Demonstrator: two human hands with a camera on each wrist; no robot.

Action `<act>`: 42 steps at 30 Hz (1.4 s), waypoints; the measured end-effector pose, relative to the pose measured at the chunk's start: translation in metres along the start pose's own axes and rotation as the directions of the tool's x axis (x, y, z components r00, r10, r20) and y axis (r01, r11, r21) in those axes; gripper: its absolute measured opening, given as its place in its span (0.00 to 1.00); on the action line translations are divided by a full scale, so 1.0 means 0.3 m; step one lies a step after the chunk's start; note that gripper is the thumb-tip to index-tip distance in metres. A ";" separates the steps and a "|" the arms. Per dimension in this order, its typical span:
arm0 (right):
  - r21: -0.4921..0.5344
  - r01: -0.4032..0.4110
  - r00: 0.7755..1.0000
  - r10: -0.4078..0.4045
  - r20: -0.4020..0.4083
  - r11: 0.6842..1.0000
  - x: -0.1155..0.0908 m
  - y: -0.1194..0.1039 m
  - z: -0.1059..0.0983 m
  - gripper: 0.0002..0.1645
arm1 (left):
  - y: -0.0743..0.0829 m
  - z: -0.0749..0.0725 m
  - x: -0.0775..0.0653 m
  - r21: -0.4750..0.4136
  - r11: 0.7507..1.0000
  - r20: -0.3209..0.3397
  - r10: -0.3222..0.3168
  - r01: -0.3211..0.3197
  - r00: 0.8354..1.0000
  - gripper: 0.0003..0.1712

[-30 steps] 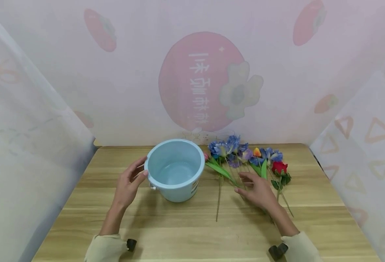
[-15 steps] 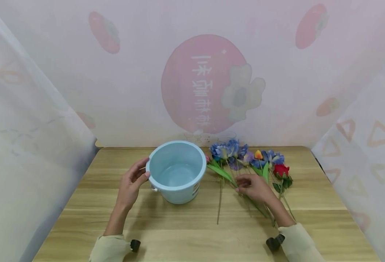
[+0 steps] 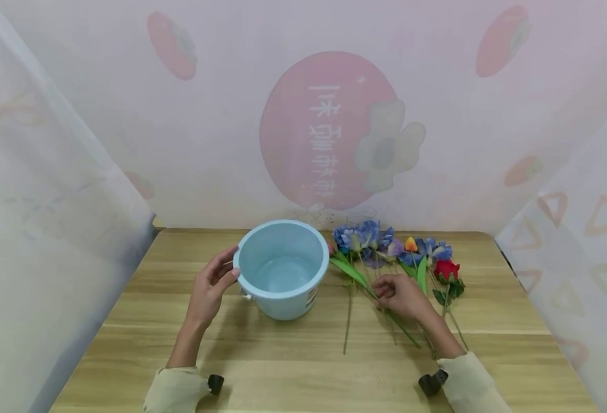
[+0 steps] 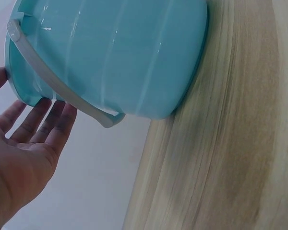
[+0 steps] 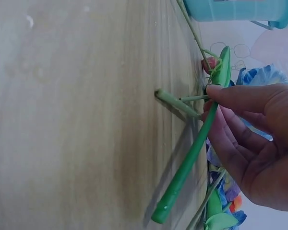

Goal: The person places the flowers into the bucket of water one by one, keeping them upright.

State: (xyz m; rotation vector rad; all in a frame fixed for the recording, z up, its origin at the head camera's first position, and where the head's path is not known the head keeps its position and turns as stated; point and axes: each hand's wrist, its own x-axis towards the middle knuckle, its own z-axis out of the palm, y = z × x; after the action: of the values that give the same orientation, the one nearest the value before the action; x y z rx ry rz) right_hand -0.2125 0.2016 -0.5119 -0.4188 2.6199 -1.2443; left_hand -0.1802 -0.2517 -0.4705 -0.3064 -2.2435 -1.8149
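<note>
A light blue bucket [image 3: 281,304] stands upright on the table, its white handle [image 4: 62,88] hanging down the side. My left hand [image 3: 207,289] is at its left, fingers extended, fingertips and thumb touching the outside of the rim. My right hand [image 3: 401,295] pinches the thick green stem [image 5: 185,167] of a flower between thumb and fingers. A long green leaf [image 3: 350,269] runs up from that stem toward a pink bloom [image 3: 330,249] beside the bucket. In the right wrist view, thinner stems [image 5: 175,101] cross close by the fingertips.
Several blue and purple flowers [image 3: 368,234] lie at the back right. Among them are an orange-yellow tulip [image 3: 411,245] and a red rose [image 3: 446,270]. A thin stem [image 3: 348,321] lies between bucket and right hand. A printed cloth [image 3: 221,143] hangs behind the table [image 3: 283,361].
My right hand has closed its fingers and thumb together on the green stem. The left hand stays at the bucket rim. The whole view has shifted slightly.
</note>
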 end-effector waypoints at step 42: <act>0.172 0.096 0.960 -0.046 -0.277 0.980 -0.067 -0.215 -0.050 0.23 | -0.017 -0.008 -0.002 -0.033 0.999 -0.016 -0.042 0.042 0.999 0.29</act>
State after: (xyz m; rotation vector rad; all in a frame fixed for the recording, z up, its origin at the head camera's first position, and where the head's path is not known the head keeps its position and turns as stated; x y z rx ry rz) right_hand -0.1878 0.1805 -0.4509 -0.3325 2.6948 -1.6596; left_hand -0.1812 -0.2551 -0.4749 -0.2504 -2.2267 -1.8701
